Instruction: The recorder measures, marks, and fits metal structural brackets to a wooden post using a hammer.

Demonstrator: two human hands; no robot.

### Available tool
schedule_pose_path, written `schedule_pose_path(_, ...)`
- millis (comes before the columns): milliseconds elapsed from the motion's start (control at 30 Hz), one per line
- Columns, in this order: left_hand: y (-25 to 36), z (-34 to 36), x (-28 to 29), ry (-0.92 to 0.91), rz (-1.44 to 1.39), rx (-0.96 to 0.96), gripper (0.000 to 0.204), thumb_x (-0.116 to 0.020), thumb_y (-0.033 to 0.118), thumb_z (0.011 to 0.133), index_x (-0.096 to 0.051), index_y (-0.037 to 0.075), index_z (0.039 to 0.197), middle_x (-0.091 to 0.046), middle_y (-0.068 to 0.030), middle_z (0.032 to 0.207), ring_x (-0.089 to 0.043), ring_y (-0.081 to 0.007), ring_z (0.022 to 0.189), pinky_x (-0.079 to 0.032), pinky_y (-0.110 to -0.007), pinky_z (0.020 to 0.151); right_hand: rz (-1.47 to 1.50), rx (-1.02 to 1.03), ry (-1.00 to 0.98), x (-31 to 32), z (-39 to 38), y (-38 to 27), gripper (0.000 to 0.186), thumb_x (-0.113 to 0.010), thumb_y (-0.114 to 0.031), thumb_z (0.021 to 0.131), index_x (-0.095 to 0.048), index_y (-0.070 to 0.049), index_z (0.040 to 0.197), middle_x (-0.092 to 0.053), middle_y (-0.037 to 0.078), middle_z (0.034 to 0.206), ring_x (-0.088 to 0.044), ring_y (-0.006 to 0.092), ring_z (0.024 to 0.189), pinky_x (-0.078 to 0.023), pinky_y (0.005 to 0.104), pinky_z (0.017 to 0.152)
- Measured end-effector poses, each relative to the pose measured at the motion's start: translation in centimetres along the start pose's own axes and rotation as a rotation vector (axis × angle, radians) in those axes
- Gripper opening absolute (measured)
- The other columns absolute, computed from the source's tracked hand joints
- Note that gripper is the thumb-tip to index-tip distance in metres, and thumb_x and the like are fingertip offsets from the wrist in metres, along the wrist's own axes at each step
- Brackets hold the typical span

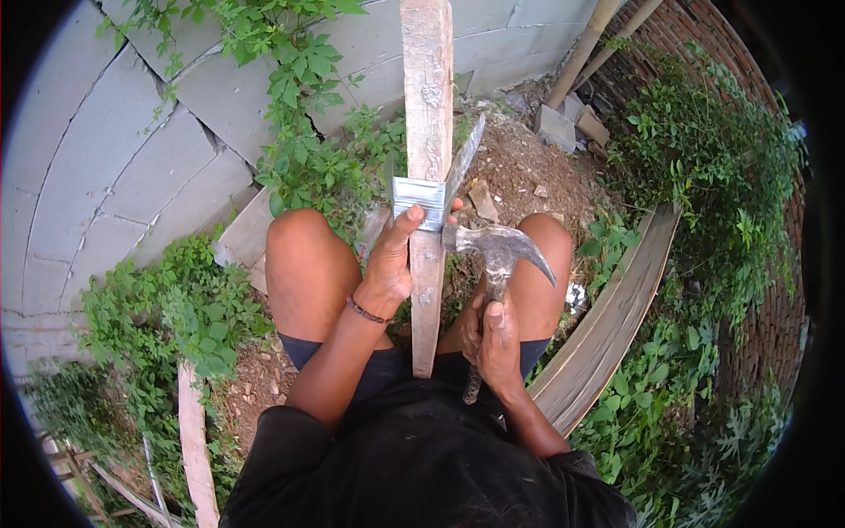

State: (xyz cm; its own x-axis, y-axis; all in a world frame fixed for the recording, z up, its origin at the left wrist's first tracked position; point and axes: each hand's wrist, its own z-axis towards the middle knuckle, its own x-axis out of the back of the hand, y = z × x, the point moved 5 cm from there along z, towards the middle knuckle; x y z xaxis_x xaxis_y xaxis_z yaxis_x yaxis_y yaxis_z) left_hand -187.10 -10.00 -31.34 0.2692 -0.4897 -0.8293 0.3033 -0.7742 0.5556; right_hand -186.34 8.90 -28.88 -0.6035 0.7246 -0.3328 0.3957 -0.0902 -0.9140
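Note:
A long, rough wooden beam (pixel 429 97) stretches away from my lap between my knees. Around it sits a shiny bent metal strip (pixel 420 193), with one flap (pixel 466 158) sticking out on the right. My left hand (pixel 393 255) grips the beam and strip together, thumb on top and fingertips showing at the right side. In my right hand (pixel 498 339) is a claw hammer (pixel 502 251), held by its handle. The hammer's face is beside the beam's right edge, just below the strip; whether it touches cannot be told.
A grey block wall (pixel 141 158) rises ahead and left, with leafy vines (pixel 299 79) on it. To the right lies a long weathered plank (pixel 616 317) among plants, near a curved-looking brick wall (pixel 739 97). Broken blocks (pixel 556 128) and rubble (pixel 515 167) lie ahead. Another board (pixel 195 440) is at lower left.

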Motion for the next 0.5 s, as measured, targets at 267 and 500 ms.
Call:
schedule_pose_path(267,0.1,-0.8,0.3,0.164,0.165,-0.108,0.058,-0.074,0.039,0.092,-0.056,0.002,0.133,-0.067,-0.012,0.122,-0.065,-0.0139,0.102,-0.054,-0.027,0.083,-0.725,0.592,0.255,5.0,-4.3,-3.0,0.043,-0.058,-0.038,0.101,-0.059,0.0,0.083,-0.046,-0.001,0.059,-0.041,0.0097,0.049,-0.027,0.0253,0.045)
schedule_pose_path(500,0.6,-2.4,-2.6,0.133,0.206,-0.117,0.058,-0.075,0.038,0.09,-0.056,0.001,0.131,-0.068,-0.0126,0.121,-0.065,-0.0151,0.103,-0.054,-0.029,0.09,-1.184,0.639,0.049,-0.2,-2.5,-5.2,0.033,-0.063,-0.008,0.087,-0.055,0.001,0.118,-0.064,0.017,0.076,-0.063,0.0372,0.06,-0.047,0.043,0.054)
